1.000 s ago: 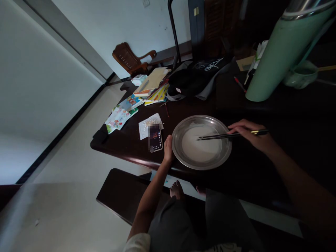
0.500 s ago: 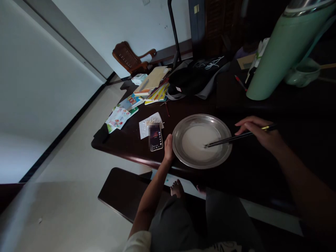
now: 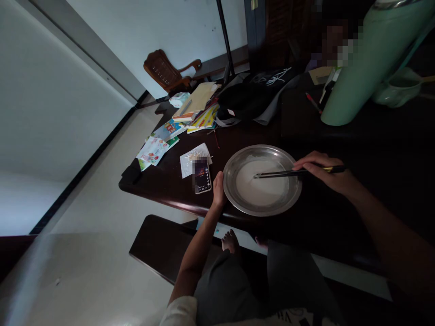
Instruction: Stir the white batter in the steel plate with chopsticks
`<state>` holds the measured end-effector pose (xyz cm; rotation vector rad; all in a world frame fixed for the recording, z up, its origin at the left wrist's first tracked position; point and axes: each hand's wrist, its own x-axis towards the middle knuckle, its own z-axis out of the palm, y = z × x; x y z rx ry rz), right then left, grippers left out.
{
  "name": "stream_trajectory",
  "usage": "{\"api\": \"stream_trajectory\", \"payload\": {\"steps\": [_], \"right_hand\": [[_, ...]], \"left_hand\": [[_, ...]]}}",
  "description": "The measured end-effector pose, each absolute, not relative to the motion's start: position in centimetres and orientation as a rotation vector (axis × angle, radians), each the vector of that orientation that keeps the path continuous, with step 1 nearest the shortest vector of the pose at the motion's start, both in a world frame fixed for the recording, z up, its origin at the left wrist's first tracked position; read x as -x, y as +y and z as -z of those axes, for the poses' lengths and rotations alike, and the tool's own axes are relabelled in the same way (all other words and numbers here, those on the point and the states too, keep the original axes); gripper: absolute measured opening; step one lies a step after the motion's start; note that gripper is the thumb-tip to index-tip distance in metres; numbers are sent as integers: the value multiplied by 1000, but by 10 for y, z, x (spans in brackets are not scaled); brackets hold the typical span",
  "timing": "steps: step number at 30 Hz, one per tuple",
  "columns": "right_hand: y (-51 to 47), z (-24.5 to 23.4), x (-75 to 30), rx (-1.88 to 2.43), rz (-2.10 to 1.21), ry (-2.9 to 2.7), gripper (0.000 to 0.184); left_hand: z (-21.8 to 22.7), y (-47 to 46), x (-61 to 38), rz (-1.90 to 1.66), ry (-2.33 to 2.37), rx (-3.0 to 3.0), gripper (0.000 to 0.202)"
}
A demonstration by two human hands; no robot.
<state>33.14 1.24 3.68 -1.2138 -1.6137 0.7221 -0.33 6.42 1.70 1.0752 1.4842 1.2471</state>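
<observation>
A wide, shallow metal bowl (image 3: 234, 199) stands near the front edge of the dark table (image 3: 163, 192). In it lies a whitish, milky liquid (image 3: 261, 192). My left hand (image 3: 218, 190) is pressed against the bowl's left side, holding it at the rim. Above the bowl's right rim, my right hand (image 3: 322, 168) grips a pair of dark chopsticks (image 3: 285, 174). Their tips are in the liquid, left of its middle. A phone (image 3: 203, 176) with a lit screen lies just left of my left hand, beside a white packet (image 3: 190, 163) of small sticks.
Books and papers (image 3: 197, 106) are piled at the back left, next to a black bag (image 3: 244, 102). A tall green flask (image 3: 360, 72) and a pale green cup (image 3: 397, 88) stand at the back right. A dark bench (image 3: 156, 244) is below the table edge.
My right hand has moved left and slightly up, carrying the chopstick tips leftward through the liquid; the chopsticks lie more level. My left hand stays at the bowl's side.
</observation>
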Motion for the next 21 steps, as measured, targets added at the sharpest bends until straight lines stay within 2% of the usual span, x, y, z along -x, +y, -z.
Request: {"api": "stream_trajectory", "payload": {"steps": [5, 9, 14, 21], "right_hand": [[11, -36, -335, 1255, -739, -1425, 36], [10, -37, -330, 1227, -767, -1618, 31], [10, -36, -332, 1278, -739, -1413, 31], [10, -37, -329, 1268, -774, -1537, 29]], "left_hand": [[-13, 66, 6, -1246, 1477, -1079, 52], [-12, 65, 6, -1257, 1449, -1067, 51], [-13, 65, 5, -1251, 1432, -1018, 55], [-10, 67, 6, -1258, 1455, -1068, 52]]}}
